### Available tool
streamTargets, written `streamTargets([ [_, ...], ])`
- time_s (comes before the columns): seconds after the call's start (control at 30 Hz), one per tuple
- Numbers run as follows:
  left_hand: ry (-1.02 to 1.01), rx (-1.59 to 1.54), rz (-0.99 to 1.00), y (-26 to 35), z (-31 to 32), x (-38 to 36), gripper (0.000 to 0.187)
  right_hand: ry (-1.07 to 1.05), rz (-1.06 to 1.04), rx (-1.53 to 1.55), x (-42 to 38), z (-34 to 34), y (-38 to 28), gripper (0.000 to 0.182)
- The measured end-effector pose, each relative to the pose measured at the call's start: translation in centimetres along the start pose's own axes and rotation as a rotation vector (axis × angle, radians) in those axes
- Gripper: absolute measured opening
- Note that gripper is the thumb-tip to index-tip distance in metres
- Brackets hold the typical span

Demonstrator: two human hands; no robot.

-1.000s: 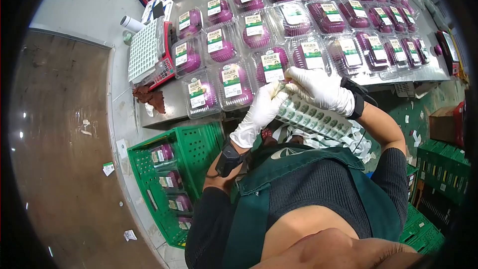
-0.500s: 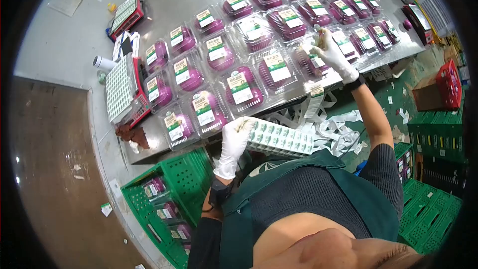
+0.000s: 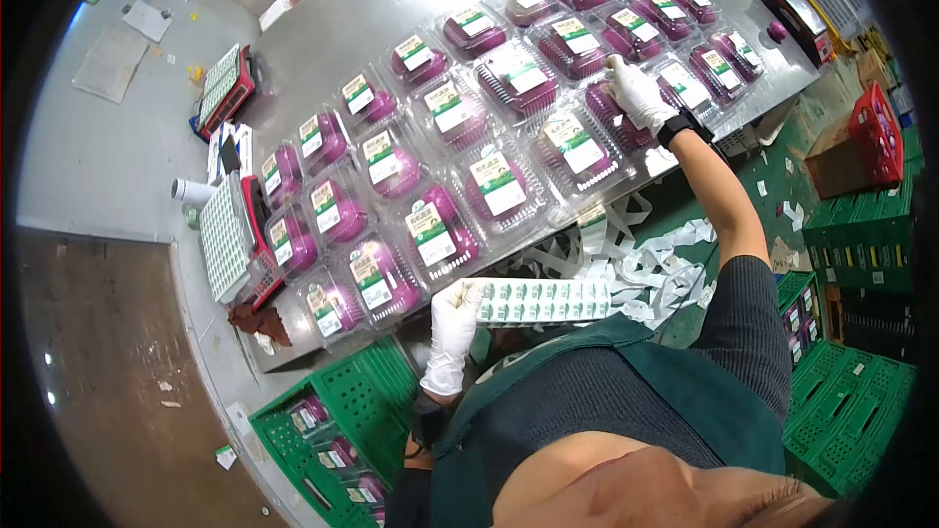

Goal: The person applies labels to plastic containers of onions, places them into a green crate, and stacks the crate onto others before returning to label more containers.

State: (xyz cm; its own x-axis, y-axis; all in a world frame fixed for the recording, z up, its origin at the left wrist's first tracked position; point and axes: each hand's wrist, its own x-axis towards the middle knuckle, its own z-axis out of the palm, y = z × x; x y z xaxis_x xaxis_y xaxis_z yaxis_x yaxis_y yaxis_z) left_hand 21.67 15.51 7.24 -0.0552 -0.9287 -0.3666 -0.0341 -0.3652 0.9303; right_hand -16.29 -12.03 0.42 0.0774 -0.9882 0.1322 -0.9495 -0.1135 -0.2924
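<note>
My left hand (image 3: 453, 334), in a white glove, grips the end of a long strip of green-and-white labels (image 3: 545, 301) beside the table's front edge. My right hand (image 3: 641, 96), also gloved, reaches over a clear plastic box (image 3: 616, 122) of purple produce in the front row. Its fingers are curled at the far side of that box, and what they hold, if anything, is hidden. No label shows on the visible part of this box. Nearby, a labelled box (image 3: 574, 144) stands to its left and another labelled box (image 3: 685, 85) to its right.
Rows of similar boxes cover much of the metal table (image 3: 323, 34). Red-framed scales (image 3: 233, 235) stand at its left end. Loose backing strips (image 3: 650, 269) hang below the front edge. Green crates (image 3: 337, 420) holding boxes stand at lower left, more crates (image 3: 846, 411) at right.
The view has shifted, so the boxes at left appear lower. My right hand has turned and its fingers lie lower over a box; the small pale green item at its fingertips no longer shows.
</note>
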Motion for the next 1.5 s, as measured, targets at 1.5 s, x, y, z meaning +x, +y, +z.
streamTargets([
  [1.5,0.671,-0.374,0.565,4.2,-21.5,-6.8,0.012,-0.776,-0.322,1.418,-10.1,-0.2,-39.6,0.008],
])
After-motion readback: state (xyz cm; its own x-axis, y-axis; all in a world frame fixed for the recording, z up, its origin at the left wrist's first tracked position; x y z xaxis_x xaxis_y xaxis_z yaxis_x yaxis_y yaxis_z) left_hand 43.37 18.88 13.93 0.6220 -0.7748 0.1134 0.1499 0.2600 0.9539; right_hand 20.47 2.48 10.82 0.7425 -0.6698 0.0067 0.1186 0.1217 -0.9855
